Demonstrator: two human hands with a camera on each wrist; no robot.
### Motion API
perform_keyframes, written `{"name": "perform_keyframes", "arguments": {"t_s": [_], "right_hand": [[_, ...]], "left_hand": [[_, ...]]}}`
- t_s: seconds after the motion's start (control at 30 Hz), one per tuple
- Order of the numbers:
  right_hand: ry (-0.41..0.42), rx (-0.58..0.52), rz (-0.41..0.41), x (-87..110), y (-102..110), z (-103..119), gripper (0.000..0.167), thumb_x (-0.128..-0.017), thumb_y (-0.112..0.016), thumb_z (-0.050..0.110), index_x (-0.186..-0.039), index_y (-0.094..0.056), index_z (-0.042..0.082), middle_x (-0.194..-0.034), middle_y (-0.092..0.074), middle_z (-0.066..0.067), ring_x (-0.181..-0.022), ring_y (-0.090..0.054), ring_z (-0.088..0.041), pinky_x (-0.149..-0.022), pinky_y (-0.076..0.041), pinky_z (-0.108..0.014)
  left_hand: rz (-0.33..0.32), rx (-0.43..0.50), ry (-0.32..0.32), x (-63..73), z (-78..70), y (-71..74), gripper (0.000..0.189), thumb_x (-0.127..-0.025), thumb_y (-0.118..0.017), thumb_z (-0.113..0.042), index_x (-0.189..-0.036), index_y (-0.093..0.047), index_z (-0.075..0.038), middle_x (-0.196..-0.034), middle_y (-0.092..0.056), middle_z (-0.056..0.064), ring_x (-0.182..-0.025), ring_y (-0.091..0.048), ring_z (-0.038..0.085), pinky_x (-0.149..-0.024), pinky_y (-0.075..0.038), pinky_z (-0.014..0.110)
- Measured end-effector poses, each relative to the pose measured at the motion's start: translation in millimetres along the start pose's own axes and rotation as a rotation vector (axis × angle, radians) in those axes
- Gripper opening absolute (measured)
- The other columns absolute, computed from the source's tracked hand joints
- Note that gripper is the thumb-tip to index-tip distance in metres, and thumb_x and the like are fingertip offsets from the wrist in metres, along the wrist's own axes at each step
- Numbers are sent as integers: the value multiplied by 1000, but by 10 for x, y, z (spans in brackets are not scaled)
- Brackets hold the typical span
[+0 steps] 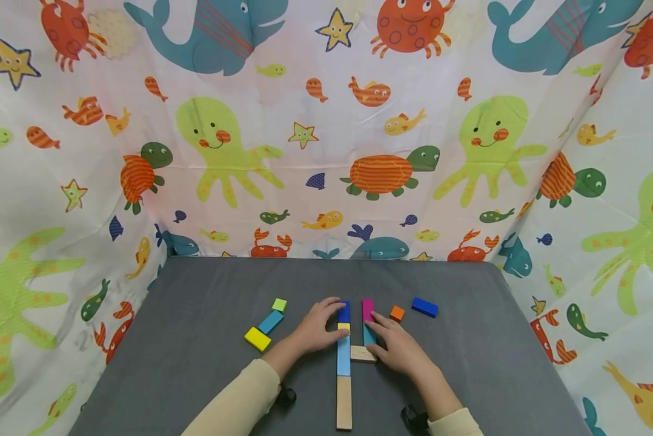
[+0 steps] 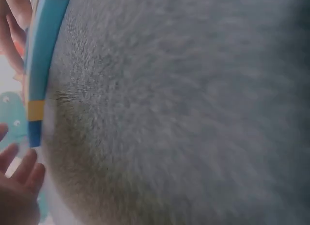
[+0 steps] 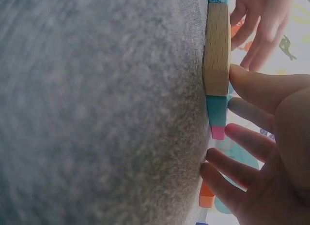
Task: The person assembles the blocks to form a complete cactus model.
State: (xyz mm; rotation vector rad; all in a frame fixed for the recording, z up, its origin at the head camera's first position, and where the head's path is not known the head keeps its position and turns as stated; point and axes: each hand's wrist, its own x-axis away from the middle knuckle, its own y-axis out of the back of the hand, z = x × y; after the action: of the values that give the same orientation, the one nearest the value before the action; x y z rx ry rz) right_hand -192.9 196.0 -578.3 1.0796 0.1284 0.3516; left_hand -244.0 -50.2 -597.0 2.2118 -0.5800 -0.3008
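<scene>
A straight row of blocks runs toward me on the grey table: a dark blue block, a small yellow block, a light blue block and a long plain wooden block. My left hand is at its far left side, fingertips by the dark blue block and thumb by the yellow one. To the right, a magenta block and a teal block stand in line above a short wooden block. Along their right side my right hand rests its loosely spread fingers.
At left lie a green block, a blue block and a yellow block. An orange block and another dark blue block lie right. A sea-animal curtain hangs behind the table.
</scene>
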Motion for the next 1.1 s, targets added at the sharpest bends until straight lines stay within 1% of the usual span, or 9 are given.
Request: {"name": "perform_keyframes", "arguments": {"t_s": [0.07, 0.13, 0.23, 0.33, 0.4, 0.5, 0.77, 0.93, 1.1], "right_hand": [[0, -4, 3, 0, 0, 5, 58, -95, -71, 33, -148, -54, 16, -160, -40, -9, -144, -41, -36, -113, -39, -58], [3, -5, 7, 2, 2, 10, 57, -95, -72, 33, -147, -55, 16, -160, -40, -9, -144, -41, -36, -113, -39, -58], [10, -14, 12, 0, 9, 13, 57, -95, -72, 32, -147, -55, 16, -160, -40, -10, -144, -41, -36, -113, -38, -58], [18, -38, 6, -5, 19, 6, 57, -95, -72, 31, -147, -54, 16, -160, -40, -11, -144, -41, -37, -112, -38, -60], [19, -60, 1, -9, 30, -8, 57, -95, -72, 30, -148, -54, 16, -160, -40, -10, -144, -41, -37, -112, -38, -61], [27, -86, -2, -14, 51, -42, 55, -96, -71, 30, -147, -54, 17, -160, -41, -9, -144, -42, -37, -112, -38, -61], [71, -49, -91, -19, 256, -205, 53, -94, -73, 25, -143, -58, 12, -155, -48, -10, -140, -47, -37, -110, -41, -59], [125, -29, -148, -46, 467, -419, 53, -91, -76, 15, -140, -60, 8, -150, -51, -17, -135, -52, -40, -107, -44, -58], [108, -3, -181, -73, 655, -720, 49, -91, -72, 6, -138, -60, 5, -144, -57, -19, -131, -54, -43, -105, -44, -61]], "left_hand": [[77, -58, -36, 88, -28, 8, 84, -88, -65, -63, -156, -40, -21, -165, -30, 3, -149, -30, 35, -115, -31, 64], [146, -99, -64, 178, -57, 12, 97, -83, -64, -71, -160, -31, -22, -168, -23, 2, -152, -24, 34, -117, -27, 65], [227, -115, -103, 288, -109, 32, 109, -79, -69, -73, -163, -22, -21, -170, -15, 2, -154, -18, 32, -118, -23, 66], [277, -123, -137, 358, -155, 58, 119, -74, -76, -71, -164, -17, -19, -171, -10, 5, -156, -14, 30, -118, -22, 66], [296, -135, -147, 380, -166, 58, 124, -71, -79, -70, -164, -15, -18, -171, -7, 6, -157, -11, 30, -118, -22, 66], [322, -136, -131, 395, -161, 42, 129, -67, -82, -70, -164, -13, -19, -172, -3, 5, -157, -7, 30, -119, -21, 65], [355, -87, -29, 383, -149, -8, 129, -66, -86, -66, -164, -13, -23, -172, -1, 4, -157, -8, 30, -121, -17, 63], [359, -122, -24, 389, -168, 0, 129, -66, -86, -66, -164, -15, -23, -172, -1, 3, -156, -10, 28, -122, -17, 61], [364, -115, -16, 382, -184, 8, 126, -66, -87, -64, -164, -17, -24, -172, -2, 2, -156, -10, 28, -122, -18, 61]]}}
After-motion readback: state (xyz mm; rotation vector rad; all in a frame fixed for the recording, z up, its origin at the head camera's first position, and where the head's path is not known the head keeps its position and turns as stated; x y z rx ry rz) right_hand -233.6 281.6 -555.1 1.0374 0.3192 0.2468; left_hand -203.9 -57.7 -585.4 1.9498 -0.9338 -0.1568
